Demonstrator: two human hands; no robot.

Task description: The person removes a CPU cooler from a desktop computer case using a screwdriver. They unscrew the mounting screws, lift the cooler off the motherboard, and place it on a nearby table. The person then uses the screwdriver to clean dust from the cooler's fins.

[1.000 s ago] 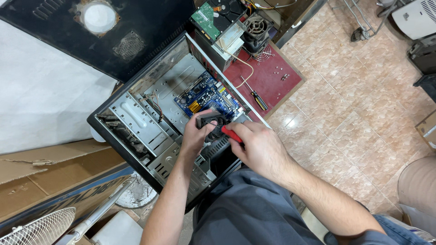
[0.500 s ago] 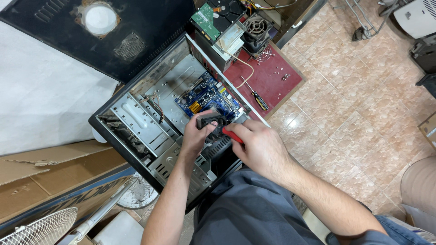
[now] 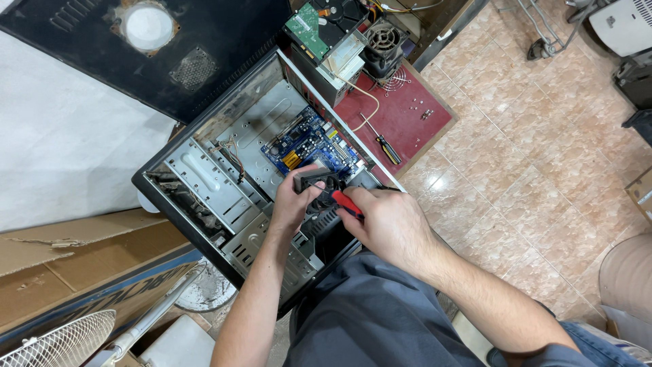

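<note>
— So, where do things stand with that black fan (image 3: 318,185)?

— You have it gripped in your left hand (image 3: 297,201), fingers curled around its frame, held just above the blue motherboard (image 3: 309,143) inside the open computer case (image 3: 224,183). It looks to sit at the board's near edge, but whether it is seated or loose I cannot tell; your hands cover the spot.

— And my right hand?

— Your right hand (image 3: 387,224) is clenched around a red-handled screwdriver (image 3: 347,203), its tip pointed in toward the fan. The tip itself is hidden.

— How much seems done?

— Judging by how things lie, the case is well opened up: its black side panel (image 3: 136,47) lies off beside it, and a hard drive (image 3: 314,30), a grey power supply (image 3: 339,64) and another cooler fan (image 3: 384,41) sit outside on the red board (image 3: 401,115), near a second screwdriver (image 3: 384,145) and some small screws (image 3: 426,113). The motherboard remains in the case, so I'd judge the fan is the piece in hand, with the board and drive cage (image 3: 210,183) untouched.
</note>
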